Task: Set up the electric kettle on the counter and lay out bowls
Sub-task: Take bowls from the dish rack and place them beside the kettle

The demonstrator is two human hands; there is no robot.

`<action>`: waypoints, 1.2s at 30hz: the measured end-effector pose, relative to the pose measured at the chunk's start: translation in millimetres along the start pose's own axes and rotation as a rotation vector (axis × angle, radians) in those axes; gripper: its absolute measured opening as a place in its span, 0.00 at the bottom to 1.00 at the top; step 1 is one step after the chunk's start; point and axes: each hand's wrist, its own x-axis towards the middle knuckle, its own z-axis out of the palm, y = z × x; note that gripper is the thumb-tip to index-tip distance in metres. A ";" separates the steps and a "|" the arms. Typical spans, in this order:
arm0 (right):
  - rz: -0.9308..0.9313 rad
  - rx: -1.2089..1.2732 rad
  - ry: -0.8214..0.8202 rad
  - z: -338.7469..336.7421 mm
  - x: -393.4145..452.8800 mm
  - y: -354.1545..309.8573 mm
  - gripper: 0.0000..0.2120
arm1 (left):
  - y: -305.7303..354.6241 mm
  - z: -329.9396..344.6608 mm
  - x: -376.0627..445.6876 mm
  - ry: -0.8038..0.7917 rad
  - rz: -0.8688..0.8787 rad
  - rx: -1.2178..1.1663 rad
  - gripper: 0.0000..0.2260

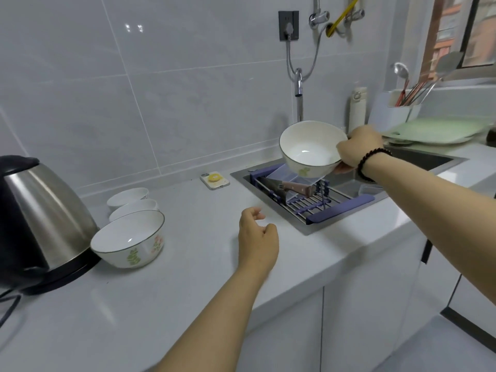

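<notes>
Right hand [358, 150] gripping white bowl [312, 149] by its rim above sink rack [316, 202], left hand [257, 238] loosely curled, empty, over bare worktop [188, 277] near its front edge, kettle [40, 221] at far left, large bowl [128, 238] touching its base, two smaller bowls [131, 201] behind

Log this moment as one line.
right hand: holds bowl over sink rack | left hand: idle above counter | three bowls beside kettle
</notes>
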 end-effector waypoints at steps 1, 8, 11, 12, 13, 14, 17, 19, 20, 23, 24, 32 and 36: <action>-0.025 -0.003 -0.009 1.9 -7.6 -5.1 0.11 | -1.6 -4.0 -2.7 0.008 -0.008 -0.020 0.14; -0.123 -0.043 -0.111 24.8 -46.1 -32.9 0.12 | 4.2 -47.9 -18.9 0.111 -0.003 -0.108 0.14; -0.123 0.013 -0.196 37.7 -71.4 -51.4 0.09 | 19.5 -72.7 -29.7 0.209 0.046 -0.143 0.22; -0.124 0.031 -0.227 42.8 -80.1 -57.3 0.09 | 22.5 -80.4 -32.8 0.229 0.062 -0.165 0.23; -0.124 0.053 -0.263 48.2 -87.6 -62.3 0.09 | 24.3 -86.9 -35.2 0.240 0.077 -0.188 0.24; -0.123 0.075 -0.297 54.9 -96.3 -68.3 0.10 | 25.0 -95.3 -37.8 0.248 0.089 -0.217 0.24; -0.128 0.088 -0.396 71.2 -120.6 -80.5 0.10 | 28.6 -113.5 -43.4 0.268 0.092 -0.318 0.29; -0.138 0.089 -0.458 84.0 -139.1 -90.2 0.10 | 29.5 -124.6 -50.5 0.313 0.117 -0.379 0.34; -0.145 0.088 -0.491 90.8 -148.7 -94.3 0.10 | 28.9 -129.5 -53.7 0.345 0.140 -0.397 0.36; -0.155 0.100 -0.583 110.1 -176.8 -102.9 0.10 | 23.7 -146.6 -59.4 0.474 0.152 -0.429 0.34; -0.160 0.118 -0.601 116.4 -185.7 -103.9 0.10 | 20.6 -154.3 -60.9 0.520 0.133 -0.461 0.31; -0.106 0.518 -0.572 173.5 -245.7 -81.2 0.05 | -8.2 -195.7 -72.6 0.638 -0.030 -0.643 0.24; 0.007 0.789 -0.564 199.3 -267.0 -71.0 0.17 | -24.5 -199.7 -78.6 0.655 -0.144 -0.534 0.19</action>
